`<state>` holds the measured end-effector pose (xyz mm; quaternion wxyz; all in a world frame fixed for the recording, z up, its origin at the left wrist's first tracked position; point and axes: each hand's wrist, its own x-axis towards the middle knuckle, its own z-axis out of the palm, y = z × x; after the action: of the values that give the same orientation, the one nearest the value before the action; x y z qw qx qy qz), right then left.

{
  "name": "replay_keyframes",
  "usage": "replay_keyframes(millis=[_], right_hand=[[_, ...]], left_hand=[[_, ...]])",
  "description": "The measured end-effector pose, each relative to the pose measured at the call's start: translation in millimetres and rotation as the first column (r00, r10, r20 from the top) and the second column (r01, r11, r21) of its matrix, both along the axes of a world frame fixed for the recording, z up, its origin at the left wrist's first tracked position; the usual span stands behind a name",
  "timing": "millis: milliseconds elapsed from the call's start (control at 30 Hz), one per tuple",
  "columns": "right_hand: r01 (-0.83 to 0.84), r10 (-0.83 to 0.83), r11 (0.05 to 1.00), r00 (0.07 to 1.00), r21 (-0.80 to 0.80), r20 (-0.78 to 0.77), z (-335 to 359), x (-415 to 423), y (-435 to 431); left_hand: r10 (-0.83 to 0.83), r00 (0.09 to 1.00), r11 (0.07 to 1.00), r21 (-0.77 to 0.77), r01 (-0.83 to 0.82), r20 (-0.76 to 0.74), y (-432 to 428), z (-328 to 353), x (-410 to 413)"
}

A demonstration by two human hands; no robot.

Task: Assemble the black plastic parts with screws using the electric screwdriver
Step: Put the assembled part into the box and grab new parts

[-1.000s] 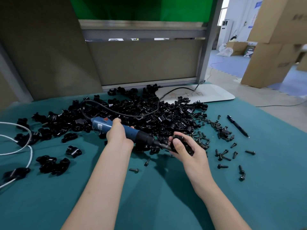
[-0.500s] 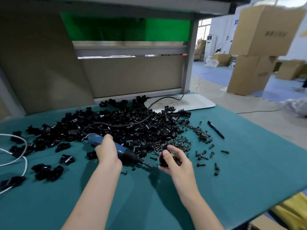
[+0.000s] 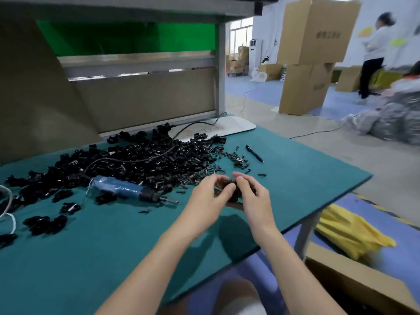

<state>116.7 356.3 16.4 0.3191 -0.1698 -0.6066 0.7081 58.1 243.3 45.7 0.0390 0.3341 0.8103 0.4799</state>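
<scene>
My left hand [image 3: 210, 194] and my right hand [image 3: 254, 196] both grip one black plastic part [image 3: 230, 189] held just above the green table [image 3: 113, 246]. The fingers cover much of the part. The blue electric screwdriver [image 3: 127, 189] lies free on the table to the left of my hands, its bit pointing right. A big heap of black plastic parts [image 3: 136, 160] spreads behind it. Loose black screws [image 3: 236, 160] lie scattered beyond my hands, with one single screw [image 3: 143, 211] close to the screwdriver's tip.
A black pen [image 3: 254, 153] lies at the right of the screws and a white board [image 3: 227, 129] at the back. White cable [image 3: 9, 208] loops at the left edge. Cardboard boxes [image 3: 306, 64], a yellow cloth [image 3: 350, 233] and a standing person [image 3: 372, 57] are off the table's right.
My left hand has let go of the screwdriver, which now lies on the table, and has joined my right hand on the black part. The view has swung to the right.
</scene>
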Motion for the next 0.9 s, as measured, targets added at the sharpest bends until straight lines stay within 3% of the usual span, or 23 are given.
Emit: replay_keyframes(millis=[100,267,400,533,700,900], right_hand=[[0.044,-0.044,0.999,0.999,0.014,0.0,2.8,44.0,36.6],[0.182,-0.194,0.968,0.979,0.173,0.056,7.6,121.5,92.5],[0.331,-0.373,0.9,0.921,0.285,0.109,3.2,173.0,127.9],[0.389,-0.519,0.821,0.813,0.418,0.263,-10.7,204.7,155.2],[0.422,-0.569,0.793,0.769,0.439,0.29,-15.5,200.5,151.2],[0.242,-0.405,0.791,0.895,0.561,0.186,-8.3,109.1,81.2]], left_hand=[[-0.138,0.99,0.989,-0.046,0.138,-0.01,36.3,1.5,23.1],[-0.355,0.932,0.932,-0.101,0.348,-0.066,101.8,-3.7,73.6],[-0.481,0.872,0.874,-0.028,0.485,0.091,148.1,-9.9,114.0],[-0.556,0.82,0.809,-0.136,0.571,0.137,172.9,-19.9,136.4],[-0.521,0.846,0.844,-0.075,0.53,0.116,153.3,-24.2,117.8],[-0.242,0.967,0.966,0.115,0.233,0.073,63.8,-24.8,48.5]])
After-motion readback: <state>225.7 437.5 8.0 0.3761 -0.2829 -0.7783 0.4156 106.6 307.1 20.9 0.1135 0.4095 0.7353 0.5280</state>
